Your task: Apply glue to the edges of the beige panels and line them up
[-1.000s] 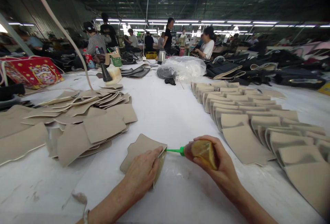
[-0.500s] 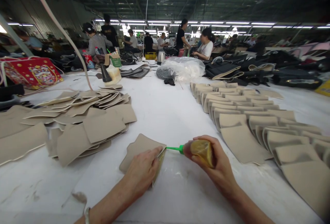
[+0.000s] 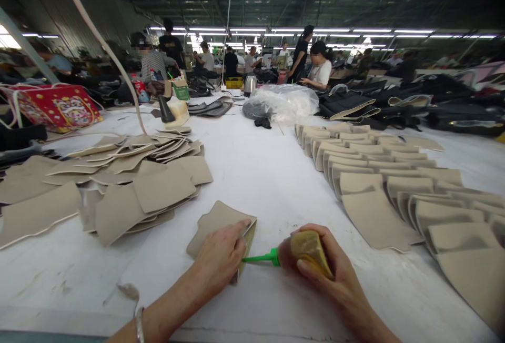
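On the white table (image 3: pixel 252 164), a loose heap (image 3: pixel 130 185) lies left of the beige piece (image 3: pixel 215 219) and neat rows (image 3: pixel 379 174) lie right of it. The left hand (image 3: pixel 221 256) grips the piece's right edge. Just right of it, the right hand (image 3: pixel 327 274) grasps a yellow bottle (image 3: pixel 310 248), its green nozzle (image 3: pixel 260 258) at that edge.

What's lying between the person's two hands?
In the head view, the green nozzle of the yellow bottle in the right hand, its tip at the edge of the beige piece held by the left hand.
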A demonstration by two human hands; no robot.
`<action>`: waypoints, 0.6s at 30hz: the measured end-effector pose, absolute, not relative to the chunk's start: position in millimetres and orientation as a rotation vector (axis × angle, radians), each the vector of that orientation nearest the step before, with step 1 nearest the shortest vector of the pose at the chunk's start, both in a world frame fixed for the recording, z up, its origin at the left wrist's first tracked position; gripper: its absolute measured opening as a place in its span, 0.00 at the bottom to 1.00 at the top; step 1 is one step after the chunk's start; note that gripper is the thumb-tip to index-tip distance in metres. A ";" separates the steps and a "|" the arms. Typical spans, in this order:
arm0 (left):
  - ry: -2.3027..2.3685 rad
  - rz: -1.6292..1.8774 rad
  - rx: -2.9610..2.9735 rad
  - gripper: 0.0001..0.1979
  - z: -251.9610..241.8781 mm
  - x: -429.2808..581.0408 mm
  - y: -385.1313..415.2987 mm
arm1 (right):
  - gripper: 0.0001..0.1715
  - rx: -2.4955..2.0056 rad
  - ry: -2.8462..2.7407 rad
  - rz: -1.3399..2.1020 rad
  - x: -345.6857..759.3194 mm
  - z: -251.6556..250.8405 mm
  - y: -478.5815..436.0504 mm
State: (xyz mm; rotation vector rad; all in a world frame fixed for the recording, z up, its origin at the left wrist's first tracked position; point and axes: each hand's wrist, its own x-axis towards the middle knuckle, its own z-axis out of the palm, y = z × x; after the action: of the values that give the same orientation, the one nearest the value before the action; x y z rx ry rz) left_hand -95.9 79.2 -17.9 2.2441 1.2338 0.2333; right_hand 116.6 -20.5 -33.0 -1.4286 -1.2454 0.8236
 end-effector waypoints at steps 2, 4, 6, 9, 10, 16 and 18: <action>1.241 0.236 2.240 0.24 -17.8 -95.9 78.8 | 0.25 -1.449 -1.209 0.803 112.8 -32.3 -23.8; 1.244 0.230 2.235 0.24 -16.9 -95.8 78.1 | 0.24 -1.470 -1.183 0.758 110.1 -31.4 -25.6; 1.244 0.222 2.231 0.24 -16.0 -95.5 77.6 | 0.24 -1.463 -1.184 0.806 108.3 -31.4 -28.1; 1.247 0.224 2.225 0.25 -15.7 -95.2 77.2 | 0.26 -1.421 -1.195 0.931 106.7 -32.2 -32.9; 1.250 0.228 2.223 0.25 -15.7 -95.2 77.2 | 0.26 -1.424 -1.189 0.932 106.3 -32.2 -34.0; 1.267 0.220 2.225 0.25 -13.7 -95.3 75.8 | 0.26 -1.455 -1.148 0.898 102.8 -29.8 -35.1; 1.277 0.211 2.214 0.25 -12.8 -95.3 74.9 | 0.26 -1.429 -1.171 0.953 103.4 -31.4 -36.0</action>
State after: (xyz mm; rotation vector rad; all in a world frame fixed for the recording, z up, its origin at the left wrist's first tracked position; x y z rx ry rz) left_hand -95.3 74.9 -12.8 2.2142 1.2766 0.2105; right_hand 103.4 -36.0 -31.4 -1.4292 -1.1713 0.9534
